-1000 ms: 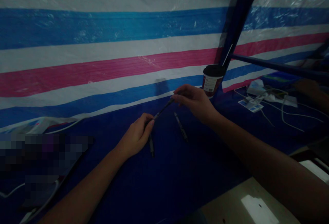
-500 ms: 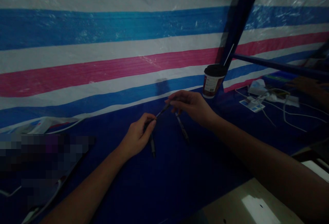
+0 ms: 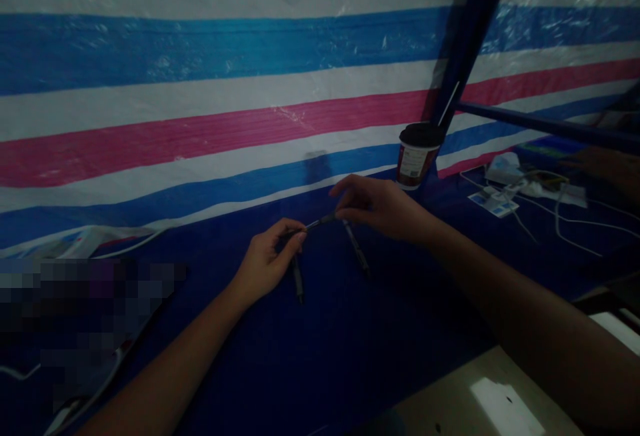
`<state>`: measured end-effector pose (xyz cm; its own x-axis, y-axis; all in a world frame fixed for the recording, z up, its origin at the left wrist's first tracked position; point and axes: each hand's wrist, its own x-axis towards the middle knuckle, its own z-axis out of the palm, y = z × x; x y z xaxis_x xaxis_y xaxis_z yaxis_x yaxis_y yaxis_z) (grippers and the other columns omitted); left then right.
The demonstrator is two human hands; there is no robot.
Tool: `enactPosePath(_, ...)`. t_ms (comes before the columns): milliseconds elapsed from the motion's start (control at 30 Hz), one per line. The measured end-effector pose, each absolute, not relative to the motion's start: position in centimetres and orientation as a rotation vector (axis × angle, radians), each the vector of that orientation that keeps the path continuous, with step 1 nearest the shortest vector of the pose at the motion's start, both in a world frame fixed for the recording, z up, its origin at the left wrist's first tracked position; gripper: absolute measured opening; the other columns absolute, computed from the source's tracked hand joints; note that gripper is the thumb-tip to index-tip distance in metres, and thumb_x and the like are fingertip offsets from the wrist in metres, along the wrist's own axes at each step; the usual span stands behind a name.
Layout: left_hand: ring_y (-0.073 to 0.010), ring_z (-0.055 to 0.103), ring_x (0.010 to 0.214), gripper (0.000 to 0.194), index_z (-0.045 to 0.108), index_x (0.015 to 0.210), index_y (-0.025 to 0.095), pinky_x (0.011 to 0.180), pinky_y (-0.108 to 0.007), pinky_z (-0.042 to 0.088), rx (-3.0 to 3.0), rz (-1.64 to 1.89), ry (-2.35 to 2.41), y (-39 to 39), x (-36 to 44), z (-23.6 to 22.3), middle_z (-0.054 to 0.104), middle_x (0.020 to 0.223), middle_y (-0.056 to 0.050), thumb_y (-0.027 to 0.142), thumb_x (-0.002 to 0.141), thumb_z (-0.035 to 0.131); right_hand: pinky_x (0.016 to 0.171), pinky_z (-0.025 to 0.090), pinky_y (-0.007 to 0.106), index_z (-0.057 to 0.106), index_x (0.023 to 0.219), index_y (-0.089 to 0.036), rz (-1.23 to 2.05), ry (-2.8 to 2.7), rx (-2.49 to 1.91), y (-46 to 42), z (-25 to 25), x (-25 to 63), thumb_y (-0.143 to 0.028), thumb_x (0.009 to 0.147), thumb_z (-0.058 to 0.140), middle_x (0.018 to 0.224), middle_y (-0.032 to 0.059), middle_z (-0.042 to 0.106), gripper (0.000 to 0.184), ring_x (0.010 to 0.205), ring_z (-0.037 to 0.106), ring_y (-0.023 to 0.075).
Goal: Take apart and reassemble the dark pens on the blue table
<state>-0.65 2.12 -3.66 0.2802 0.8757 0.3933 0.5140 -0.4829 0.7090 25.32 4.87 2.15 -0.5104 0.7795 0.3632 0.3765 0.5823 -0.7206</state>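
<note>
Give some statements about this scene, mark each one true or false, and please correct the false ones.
1. The left hand and the right hand hold one dark pen between them. True.
2. The right hand grips a paper cup. False: the paper cup stands on the table beyond that hand, and no hand touches it.
3. Two more pens lie on the blue table below the hands. True.
4. Another person's hand shows at the left edge. False: another person's hand shows at the right edge.
</note>
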Motion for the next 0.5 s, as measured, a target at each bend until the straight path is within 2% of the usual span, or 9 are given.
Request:
enactPosePath(67, -0.0141, 0.064, 0.069, 0.020, 0.068, 0.100, 0.021, 0.064, -0.025, 0.048, 2.113, 1.069, 1.243, 2.06, -0.62, -3.62, 0.066, 0.074, 0.001, 0.037, 0.096, 0.058, 0.063, 0.045, 0.029, 0.060, 0.122, -0.016, 0.692, -2.115, -1.027, 4.80, 2.03, 25.18, -0.038, 0.099, 0.057, 0.069, 0.0003, 0.068, 0.032, 0.062, 0.062, 0.0149)
enactPosePath(200, -0.0142, 0.065, 0.069, 0.019, 0.068, 0.100, 0.020, 0.064, -0.025, 0.048, 2.116, 1.078, 1.233, 1.93, -0.55, -3.60, 0.067, 0.074, 0.001, 0.036, 0.096, 0.058, 0.066, 0.047, 0.029, 0.047, 0.138, -0.019, 0.656, -2.144, -0.920, 4.87, 1.81, 25.12, -0.036, 0.091, 0.070, 0.089, 0.0037, 0.073, 0.055, 0.074, 0.065, 0.0173)
enactPosePath(333, -0.0148, 0.066, 0.072, 0.019, 0.069, 0.100, 0.021, 0.067, -0.026, 0.049, 2.128, 1.076, 1.224, 1.99, -0.50, -3.66, 0.068, 0.076, 0.001, 0.036, 0.095, 0.059, 0.062, 0.044, 0.031, 0.047, 0.138, -0.016, 0.592, -2.135, -1.034, 4.79, 1.70, 25.02, -0.034, 0.103, 0.048, 0.070, 0.0009, 0.066, 0.039, 0.062, 0.060, 0.0166)
enactPosePath(433, -0.0150, 0.066, 0.072, 0.019, 0.069, 0.100, 0.021, 0.066, -0.026, 0.049, 2.117, 1.089, 1.240, 2.08, -0.49, -3.66, 0.068, 0.075, 0.001, 0.036, 0.095, 0.059, 0.067, 0.047, 0.031, 0.044, 0.141, -0.016, 0.588, -2.162, -0.965, 4.68, 1.77, 24.91, -0.036, 0.095, 0.064, 0.088, 0.0054, 0.072, 0.054, 0.075, 0.065, 0.0184)
enactPosePath(500, -0.0151, 0.066, 0.071, 0.019, 0.069, 0.099, 0.021, 0.066, -0.027, 0.049, 2.109, 1.088, 1.236, 2.12, -0.47, -3.61, 0.068, 0.074, 0.001, 0.036, 0.095, 0.059, 0.068, 0.048, 0.030, 0.047, 0.139, -0.017, 0.656, -2.206, -0.925, 4.62, 1.87, 24.90, -0.035, 0.094, 0.066, 0.088, 0.0047, 0.073, 0.051, 0.076, 0.066, 0.0178)
